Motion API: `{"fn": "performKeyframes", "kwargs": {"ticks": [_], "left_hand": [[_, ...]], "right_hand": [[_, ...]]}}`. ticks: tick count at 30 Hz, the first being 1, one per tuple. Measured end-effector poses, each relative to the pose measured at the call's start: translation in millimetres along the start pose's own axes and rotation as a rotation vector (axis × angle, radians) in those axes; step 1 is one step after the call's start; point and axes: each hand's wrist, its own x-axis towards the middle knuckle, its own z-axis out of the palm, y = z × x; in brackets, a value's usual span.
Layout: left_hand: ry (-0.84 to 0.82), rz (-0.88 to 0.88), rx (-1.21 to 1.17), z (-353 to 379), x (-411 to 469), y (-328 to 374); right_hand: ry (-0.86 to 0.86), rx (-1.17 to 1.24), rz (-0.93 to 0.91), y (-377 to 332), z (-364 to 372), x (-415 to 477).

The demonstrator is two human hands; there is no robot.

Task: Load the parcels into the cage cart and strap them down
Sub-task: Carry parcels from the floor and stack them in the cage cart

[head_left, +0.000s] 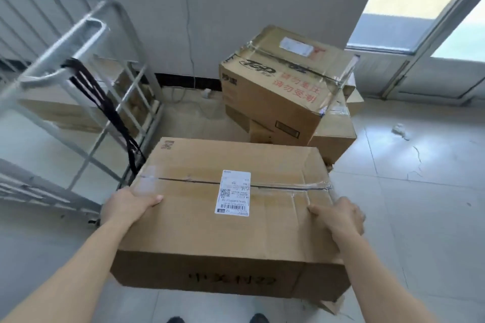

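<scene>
The cage cart stands to my left with its barred side towards me. Through the bars I can make out blurred cardboard low inside, so some loading seems to be done already. The parcel I am carrying is a broad, flat carton held level in front of my body and just beside the cart's near corner. It looks to be off the floor. I keep it flat and wide-side up so that it will go in as a stable layer. Beyond it, against the wall, a stack of parcels waits, the top one sitting skewed and tilted on the others. A black strap hangs slack down the cart's bars, not yet in use. My left hand grips the carton's left edge and my right hand grips the right. Each thumb lies on top and the fingers are curled over the side, which spreads the load and stops the carton from tipping. A white shipping label sits across the taped seam. The floor is pale glossy tile, faintly cracked, and the wall is plain grey with a thin cable running down it. A glazed door lets in daylight at the right, and a crumpled white scrap lies on the tiles.
</scene>
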Motion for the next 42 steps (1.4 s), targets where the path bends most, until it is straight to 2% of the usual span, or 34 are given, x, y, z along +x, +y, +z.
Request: {"fn": "performKeyframes", "kwargs": {"ticks": [7, 12, 15, 22, 27, 33, 42], "left_hand": [[0.170, -0.023, -0.116, -138.6, -8.7, -51.0], [0.290, 0.076, -0.185, -243.0, -17.2, -69.5], [0.349, 0.133, -0.236, -303.5, -23.3, -77.4], [0.509, 0.170, -0.383, -423.0, -14.3, -107.1], [0.594, 0.161, -0.419, -476.4, 12.9, -131.9], [0.676, 0.070, -0.466, -518.1, 65.3, -170.8], [0.681, -0.019, -0.504, -573.2, 150.6, -227.4]], "right_hand": [[0.041, -0.006, -0.232, -115.5, -14.5, -85.2], [0.059, 0.119, -0.340, -188.1, -32.3, -133.1], [0.117, 0.217, -0.390, -232.1, -40.3, -128.3], [0.229, 0.298, -0.619, -343.2, -78.6, -265.4], [0.205, 0.313, -0.732, -417.3, -58.0, -304.3], [0.163, 0.301, -0.860, -505.0, -5.4, -328.7], [0.097, 0.249, -0.920, -613.7, 59.8, -376.7]]}}
